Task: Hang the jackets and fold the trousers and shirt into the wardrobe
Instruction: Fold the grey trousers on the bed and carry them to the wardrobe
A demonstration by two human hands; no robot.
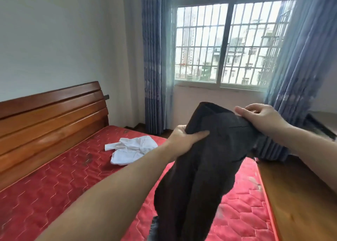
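Aloft, trousers (200, 158) between both fingers (198, 134)

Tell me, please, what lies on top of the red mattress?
A crumpled white shirt lies on the red mattress. The held dark trousers cover part of it, so anything there is hidden.

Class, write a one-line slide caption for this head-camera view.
Both hands, left and right, hold dark trousers up over a red mattress where a white shirt lies crumpled.

Dark brown-black trousers (198, 160) above the mattress (63, 182) — red, quilted in a hexagon pattern; on it a white shirt (131, 148); behind, blue curtains (155, 58).
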